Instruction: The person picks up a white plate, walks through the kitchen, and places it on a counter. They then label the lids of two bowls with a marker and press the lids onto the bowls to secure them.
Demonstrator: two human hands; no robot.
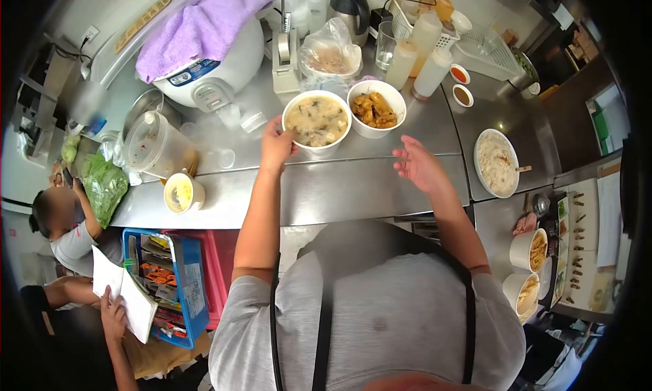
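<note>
My left hand [278, 145] grips the near left rim of a white paper bowl of soup [316, 120], with greenish and pale bits in cloudy broth. Just right of it stands a second white bowl holding browned, glazed food pieces [374, 110]. My right hand [417, 164] hovers over the steel counter [367, 194], fingers apart and holding nothing, a little below and right of that second bowl. Both bowls stand upright, close together. Behind them sits a clear plastic bag over a bowl [331, 55].
A rice cooker [210, 58] under a purple towel [197, 24] stands at back left. Squeeze bottles [432, 73] and sauce cups [462, 95] are at back right, a rice bowl [496, 161] at right. Two people are at left, one with an open notebook [125, 292] near a blue crate [193, 289].
</note>
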